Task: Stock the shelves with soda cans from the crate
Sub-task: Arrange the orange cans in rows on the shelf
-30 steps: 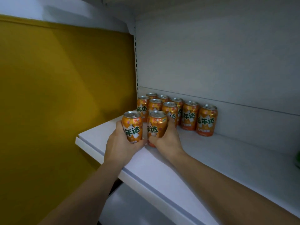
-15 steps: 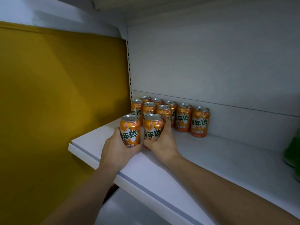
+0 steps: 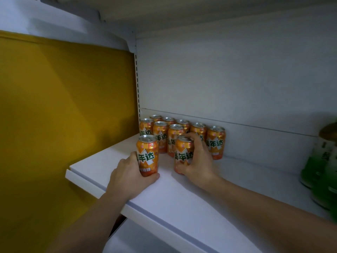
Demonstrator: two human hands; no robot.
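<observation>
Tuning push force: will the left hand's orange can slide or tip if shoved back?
Probably slides: the can stands upright on a smooth white shelf. Taller than wide, so a high push may tip it; the left hand grips it low. Glossy wall, likely slippery.

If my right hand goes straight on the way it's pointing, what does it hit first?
Your right hand grips a front can; straight on, that can would probably meet the second-row can behind it first, though depth is unclear.
</observation>
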